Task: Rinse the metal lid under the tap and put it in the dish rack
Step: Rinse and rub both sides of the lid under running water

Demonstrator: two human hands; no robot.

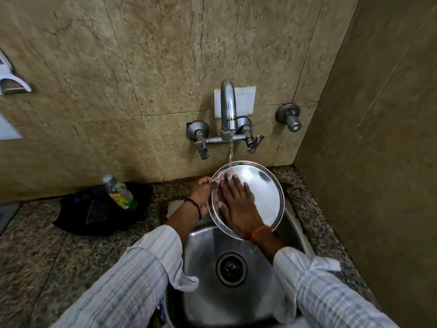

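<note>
Both hands over sink (208, 252): left hand (203, 191) grips metal lid (260, 185) rim, tilted under tap (228, 107) stream; right hand (238, 204) flat, fingers spread on lid face.

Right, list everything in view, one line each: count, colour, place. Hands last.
metal lid: one, silver, tilted over the sink under the stream
tap: one, grey metal, on the wall, water running
wall valve: one, grey, right of the tap
sink: one, steel, set in the counter
drain: one, dark, at the sink's bottom
bottle: one, clear with green-yellow label, on the black cloth
black cloth: one, on the counter left of the sink
left hand: grip on the lid's left rim
right hand: flat on the lid's face
</note>
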